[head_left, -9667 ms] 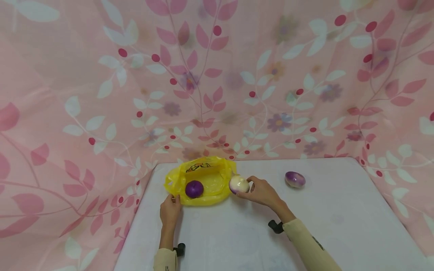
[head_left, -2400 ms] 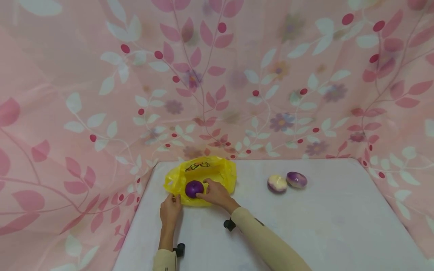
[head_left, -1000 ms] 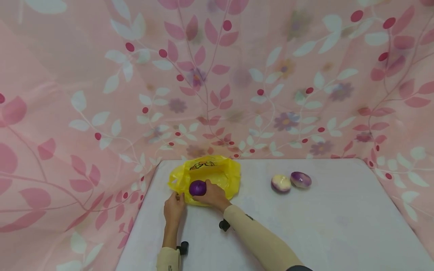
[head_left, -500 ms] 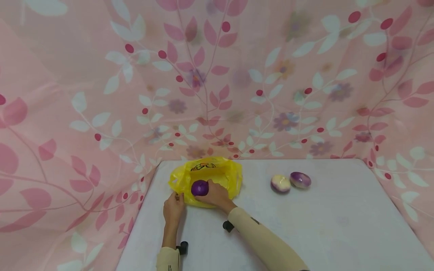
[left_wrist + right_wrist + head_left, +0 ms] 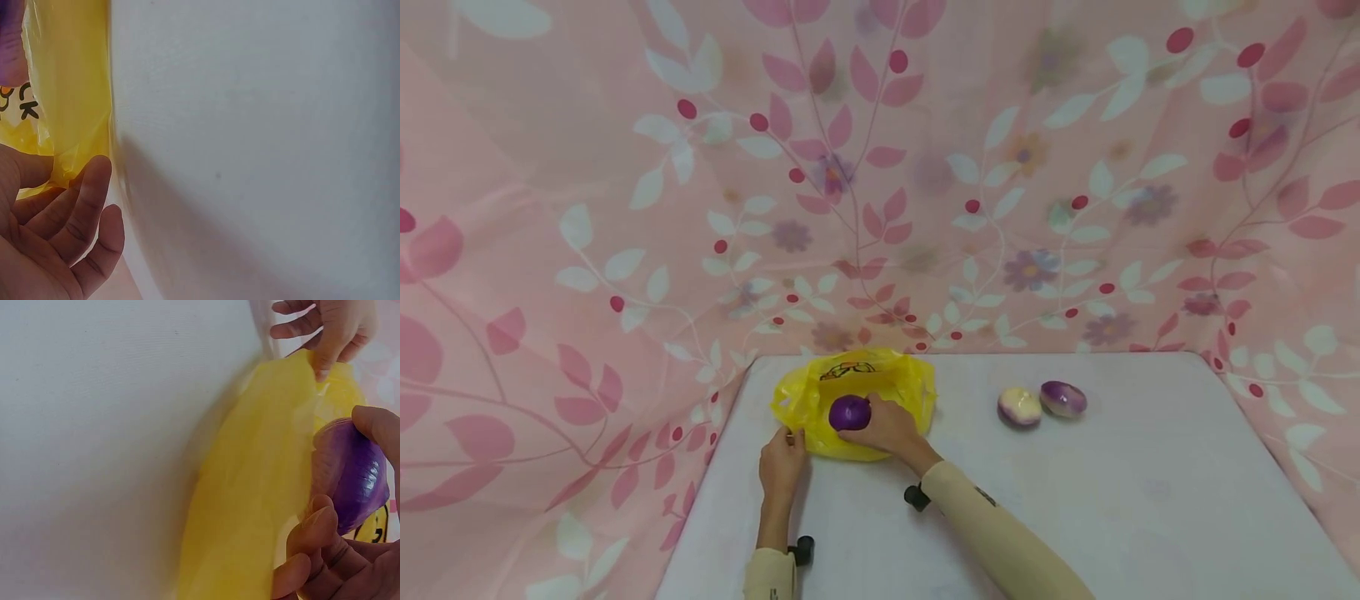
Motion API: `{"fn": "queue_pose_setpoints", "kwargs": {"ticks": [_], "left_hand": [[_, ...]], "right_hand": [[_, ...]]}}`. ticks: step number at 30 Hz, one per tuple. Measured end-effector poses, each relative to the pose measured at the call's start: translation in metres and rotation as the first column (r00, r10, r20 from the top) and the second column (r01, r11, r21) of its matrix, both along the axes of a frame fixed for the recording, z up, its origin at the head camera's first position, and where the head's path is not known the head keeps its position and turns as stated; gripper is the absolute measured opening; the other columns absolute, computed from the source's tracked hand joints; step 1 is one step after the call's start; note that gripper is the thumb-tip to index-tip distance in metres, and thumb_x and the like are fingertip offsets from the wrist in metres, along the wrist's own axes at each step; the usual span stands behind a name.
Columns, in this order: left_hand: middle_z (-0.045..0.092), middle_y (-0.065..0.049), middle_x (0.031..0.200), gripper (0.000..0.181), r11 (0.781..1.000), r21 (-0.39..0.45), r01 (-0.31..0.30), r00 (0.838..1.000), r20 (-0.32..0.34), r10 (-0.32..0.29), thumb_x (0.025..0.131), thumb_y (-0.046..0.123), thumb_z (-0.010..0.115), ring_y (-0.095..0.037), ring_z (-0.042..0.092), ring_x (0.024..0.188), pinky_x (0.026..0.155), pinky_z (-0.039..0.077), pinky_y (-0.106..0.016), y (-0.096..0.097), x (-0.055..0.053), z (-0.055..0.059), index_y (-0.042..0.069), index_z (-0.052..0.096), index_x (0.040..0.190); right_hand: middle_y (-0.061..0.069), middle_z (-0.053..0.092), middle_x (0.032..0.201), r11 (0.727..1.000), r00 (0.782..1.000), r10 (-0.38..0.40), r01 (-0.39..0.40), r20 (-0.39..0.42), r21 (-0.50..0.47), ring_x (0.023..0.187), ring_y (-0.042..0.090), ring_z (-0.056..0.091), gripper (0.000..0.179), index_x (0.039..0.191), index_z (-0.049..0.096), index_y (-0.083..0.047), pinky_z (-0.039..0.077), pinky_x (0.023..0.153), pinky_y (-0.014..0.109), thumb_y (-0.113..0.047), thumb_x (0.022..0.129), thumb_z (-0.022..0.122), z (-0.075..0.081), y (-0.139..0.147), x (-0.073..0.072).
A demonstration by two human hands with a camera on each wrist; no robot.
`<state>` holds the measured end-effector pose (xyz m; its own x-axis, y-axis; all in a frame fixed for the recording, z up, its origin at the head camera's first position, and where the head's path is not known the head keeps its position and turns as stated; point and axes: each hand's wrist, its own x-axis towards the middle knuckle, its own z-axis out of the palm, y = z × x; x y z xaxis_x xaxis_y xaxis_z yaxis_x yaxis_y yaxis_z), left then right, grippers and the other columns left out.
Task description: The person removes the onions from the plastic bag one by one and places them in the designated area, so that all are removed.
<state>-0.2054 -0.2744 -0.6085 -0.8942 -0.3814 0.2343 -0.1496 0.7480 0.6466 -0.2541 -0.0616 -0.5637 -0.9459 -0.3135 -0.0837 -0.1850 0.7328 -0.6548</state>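
Note:
A glossy, round purple vegetable (image 5: 850, 413), resembling an onion, is gripped between the thumb and fingers of my right hand (image 5: 887, 427) at the mouth of a yellow plastic bag (image 5: 917, 383). In the right wrist view the purple vegetable (image 5: 356, 475) has thumb above and fingertips below; its lower end is partly hidden by the bag's edge (image 5: 250, 487). My left hand (image 5: 781, 467) pinches the bag's near left rim between thumb and index finger, with the other fingers of this hand (image 5: 56, 237) loosely bent in the left wrist view.
Two purple-and-white vegetables lie side by side on the white table (image 5: 1120, 500), right of the bag: one pale-topped (image 5: 1019, 407), one mostly purple (image 5: 1063, 399). A pink floral curtain (image 5: 925, 208) hangs behind and around the table.
Earlier my right hand held the pale-topped vegetable by the bag; it now lies on the table at right. My right hand has since gripped the purple one and shifted it slightly right. Left hand stays.

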Motion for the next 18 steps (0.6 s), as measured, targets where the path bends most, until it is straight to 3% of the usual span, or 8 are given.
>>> {"fn": "queue_pose_setpoints", "kwargs": {"ticks": [10, 18], "left_hand": [[0.072, -0.015, 0.084, 0.019, 1.0, -0.011, 0.019, 1.0, -0.002, -0.019, 0.095, 0.019, 0.065, -0.034, 0.068, 0.076, 0.065, 0.052, -0.047, 0.002, 0.0, 0.003, 0.001, 0.065, 0.088], [0.072, -0.015, 0.083, 0.018, 1.0, -0.011, 0.005, 1.0, -0.011, -0.005, 0.094, 0.019, 0.066, -0.034, 0.068, 0.075, 0.064, 0.051, -0.048, 0.003, 0.0, 0.003, 0.001, 0.067, 0.091]], "right_hand": [[0.008, 0.067, 0.112, 0.999, 1.0, 0.021, -0.022, -0.022, -0.029, 0.096, 0.021, 0.064, 0.084, 0.128, 0.053, -0.008, 0.054, 0.08, 0.037, -0.067, 0.072, 0.074, 0.011, 0.019, 0.011], [0.005, 0.067, 0.112, 0.999, 1.0, 0.018, -0.019, -0.022, -0.034, 0.094, 0.018, 0.062, 0.084, 0.126, 0.054, -0.012, 0.053, 0.081, 0.037, -0.071, 0.07, 0.073, 0.012, 0.032, 0.021]]}}
